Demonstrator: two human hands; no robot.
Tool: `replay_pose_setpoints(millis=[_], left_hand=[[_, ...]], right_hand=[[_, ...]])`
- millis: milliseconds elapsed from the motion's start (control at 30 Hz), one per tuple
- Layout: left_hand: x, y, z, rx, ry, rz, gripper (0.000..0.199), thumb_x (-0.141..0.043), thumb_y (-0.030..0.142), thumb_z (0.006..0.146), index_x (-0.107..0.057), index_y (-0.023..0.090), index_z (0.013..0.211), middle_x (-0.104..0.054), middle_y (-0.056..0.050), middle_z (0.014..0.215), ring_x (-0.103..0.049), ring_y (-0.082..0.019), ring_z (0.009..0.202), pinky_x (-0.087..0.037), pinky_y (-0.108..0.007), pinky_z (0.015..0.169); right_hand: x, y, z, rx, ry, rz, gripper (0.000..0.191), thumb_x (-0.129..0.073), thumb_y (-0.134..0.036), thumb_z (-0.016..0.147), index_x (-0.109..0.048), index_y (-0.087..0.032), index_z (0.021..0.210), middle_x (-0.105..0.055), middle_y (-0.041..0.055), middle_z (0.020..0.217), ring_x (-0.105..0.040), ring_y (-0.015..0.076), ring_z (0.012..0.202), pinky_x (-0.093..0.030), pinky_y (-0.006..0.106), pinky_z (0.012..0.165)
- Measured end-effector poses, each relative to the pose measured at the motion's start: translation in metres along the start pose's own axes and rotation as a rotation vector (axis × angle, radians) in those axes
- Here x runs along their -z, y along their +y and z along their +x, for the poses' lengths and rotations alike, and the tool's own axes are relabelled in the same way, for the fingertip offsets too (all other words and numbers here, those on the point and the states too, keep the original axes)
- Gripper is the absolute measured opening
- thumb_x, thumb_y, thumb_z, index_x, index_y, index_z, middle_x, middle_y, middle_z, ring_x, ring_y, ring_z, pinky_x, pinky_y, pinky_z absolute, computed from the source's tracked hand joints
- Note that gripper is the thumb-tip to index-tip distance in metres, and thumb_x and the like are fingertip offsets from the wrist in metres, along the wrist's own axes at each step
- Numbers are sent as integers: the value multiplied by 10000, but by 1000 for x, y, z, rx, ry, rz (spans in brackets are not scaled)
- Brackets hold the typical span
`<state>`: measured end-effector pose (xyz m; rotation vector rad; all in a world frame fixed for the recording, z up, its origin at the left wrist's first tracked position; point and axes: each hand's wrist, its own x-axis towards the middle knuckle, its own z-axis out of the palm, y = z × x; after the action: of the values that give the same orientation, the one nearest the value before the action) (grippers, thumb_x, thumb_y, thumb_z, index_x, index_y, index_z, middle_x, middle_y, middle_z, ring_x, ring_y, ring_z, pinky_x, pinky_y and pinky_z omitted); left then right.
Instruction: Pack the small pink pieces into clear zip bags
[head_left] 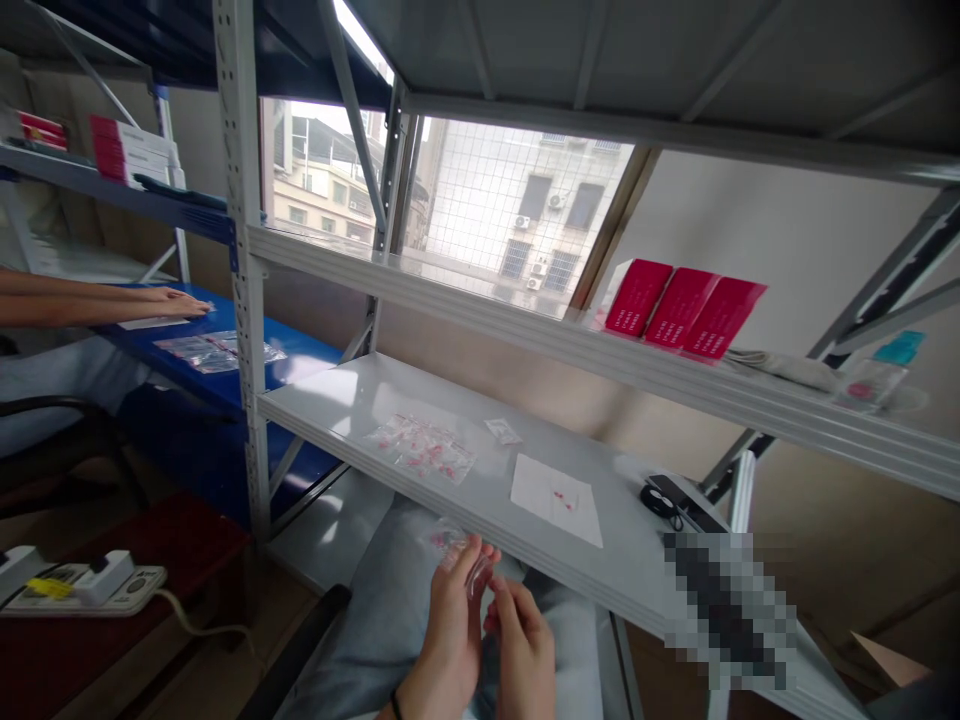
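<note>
My left hand [450,630], with a dark band at the wrist, pinches a small clear plastic bag [454,543] below the front edge of a white metal shelf [360,400]. My right hand [521,650] sits close beside it, fingers curled, and whether they grip the bag is hidden. On the shelf lie a clear packet of pink pieces [424,447], a small sachet [502,431] and a white paper sheet [556,498] with pink bits. A co-worker's hands [169,304] rest on a blue shelf [300,360] at the left, near clear plastic packets [217,350].
Red boxes [679,308] stand on the shelf above, beside a folded cloth [784,368]. Black earphones [661,501] lie at the white shelf's right end. A pixelated patch [727,610] covers its front corner. A power strip [82,585] sits low at the left. My jeans lie beneath my hands.
</note>
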<state>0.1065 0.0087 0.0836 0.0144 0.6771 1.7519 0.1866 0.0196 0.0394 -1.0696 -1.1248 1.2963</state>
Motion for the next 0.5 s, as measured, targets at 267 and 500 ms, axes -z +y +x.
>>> replay_pose_setpoints(millis=[267, 500], left_hand=[[21, -27, 11, -186, -114, 540, 243, -786, 377, 797, -698, 197, 934, -745, -66, 908, -713, -259, 905, -553, -323, 797], [26, -36, 9, -172, -110, 714, 181, -734, 380, 835, -703, 204, 866, -747, -64, 875, -713, -277, 896, -567, -309, 724]], right_hand=[[-14, 46, 2, -314, 126, 522, 314, -566, -501, 830, -698, -238, 940, -782, 68, 958, -745, 272, 981, -597, 424, 927], [-15, 56, -7, -267, 174, 504, 280, -564, -490, 798, -672, -238, 856, -755, 65, 863, -749, 265, 891, -631, 389, 791]])
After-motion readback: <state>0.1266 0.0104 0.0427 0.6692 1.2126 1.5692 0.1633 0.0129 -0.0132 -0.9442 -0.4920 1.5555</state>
